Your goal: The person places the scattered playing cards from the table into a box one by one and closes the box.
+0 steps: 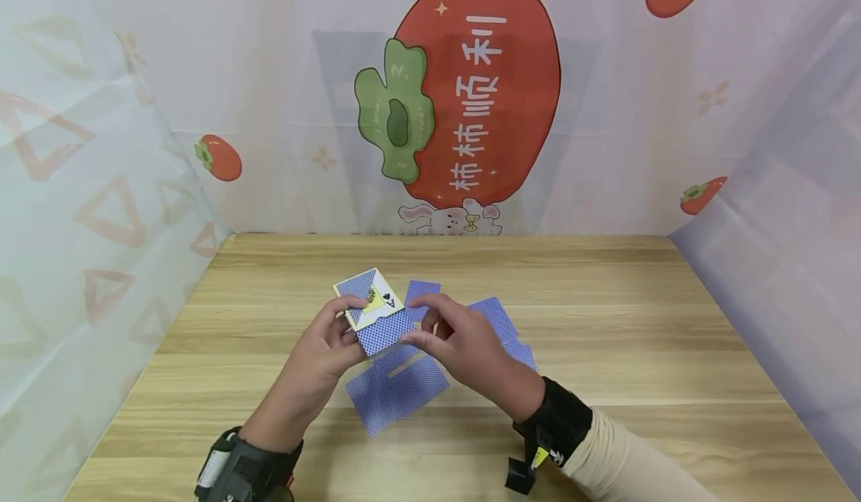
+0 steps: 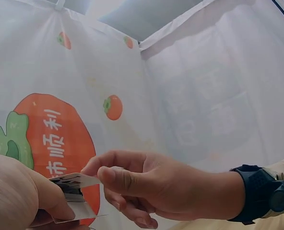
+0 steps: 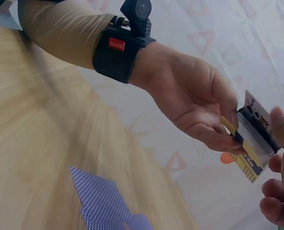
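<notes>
My left hand [image 1: 329,341] grips a playing-card box [image 1: 368,296], its face printed with an ace of spades. Past the box's notched edge shows a blue-patterned section [image 1: 385,332]; I cannot tell if it is cards or a flap. In the right wrist view, a pale, thick edge [image 3: 254,136] lies between the panels of the box. My right hand [image 1: 464,341] is at that end, thumb and curled index finger on the box's edge. Under both hands, blue-backed playing cards [image 1: 397,397] lie spread on the table.
More blue-backed cards [image 1: 494,319] lie to the right of the right hand, and one blue card [image 1: 422,289] is behind it. The wooden table [image 1: 639,338] meets a white printed curtain [image 1: 269,98] at the back, with cloth on both sides.
</notes>
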`<state>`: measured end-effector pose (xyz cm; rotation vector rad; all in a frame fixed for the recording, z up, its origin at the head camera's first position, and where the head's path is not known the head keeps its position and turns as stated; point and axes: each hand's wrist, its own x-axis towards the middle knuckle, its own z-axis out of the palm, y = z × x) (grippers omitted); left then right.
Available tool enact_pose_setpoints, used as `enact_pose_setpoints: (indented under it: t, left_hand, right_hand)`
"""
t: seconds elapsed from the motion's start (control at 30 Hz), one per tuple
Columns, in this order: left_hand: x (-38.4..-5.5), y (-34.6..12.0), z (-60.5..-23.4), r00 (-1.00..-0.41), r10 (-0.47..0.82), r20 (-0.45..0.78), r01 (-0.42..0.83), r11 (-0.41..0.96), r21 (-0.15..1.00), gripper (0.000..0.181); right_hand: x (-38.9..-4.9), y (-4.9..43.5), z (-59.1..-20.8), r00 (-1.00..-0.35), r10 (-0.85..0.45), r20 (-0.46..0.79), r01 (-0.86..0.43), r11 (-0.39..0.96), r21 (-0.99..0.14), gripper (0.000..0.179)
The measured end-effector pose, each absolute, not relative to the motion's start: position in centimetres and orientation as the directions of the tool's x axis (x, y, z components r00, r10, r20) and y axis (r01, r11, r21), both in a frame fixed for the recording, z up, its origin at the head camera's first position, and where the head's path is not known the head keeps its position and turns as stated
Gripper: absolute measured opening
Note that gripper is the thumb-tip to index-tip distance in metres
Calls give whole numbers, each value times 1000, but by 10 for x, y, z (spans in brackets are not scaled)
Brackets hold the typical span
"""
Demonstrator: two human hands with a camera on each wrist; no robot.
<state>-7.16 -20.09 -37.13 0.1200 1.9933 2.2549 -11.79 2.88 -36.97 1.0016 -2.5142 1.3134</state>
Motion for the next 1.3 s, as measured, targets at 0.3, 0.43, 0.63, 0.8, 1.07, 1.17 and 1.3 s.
enact_pose_setpoints:
  t: [0.3,0.43,0.63,0.8,1.07,1.17,1.3]
  left_hand:
    - [-67,-198,-373,-970,240,-35,-62,-103,993,56]
    - [-68,-199,-373,-978,205,-42,-63,-95,993,57]
    - [-68,-202,-368,-984,179,-27,-46,-105,993,56]
    - [-67,-204,-364,-986,166,-14,-33,-114,993,55]
    - [-68,-207,-363,-988,156,9,-9,-116,993,54]
    - [-69,-208,-362,-989,145,5,-11,-115,993,53]
    - [-68,-208,-362,-990,138,-7,-22,-110,994,54]
  right_hand:
    - [-122,26,-374,-688,-496,530,-724,419,-548,35]
    - [-126,29,-376,-724,-474,501,-690,475,-547,37]
    - [-150,55,-387,-823,-447,352,-569,647,-508,32]
    - [-182,94,-407,-956,-291,37,-272,830,-488,48]
    - [-200,160,-430,-969,-192,-155,-144,950,-276,54]
    - [-202,176,-432,-977,-171,-129,-137,962,-236,52]
    - [-203,177,-435,-980,-147,-134,-112,966,-235,52]
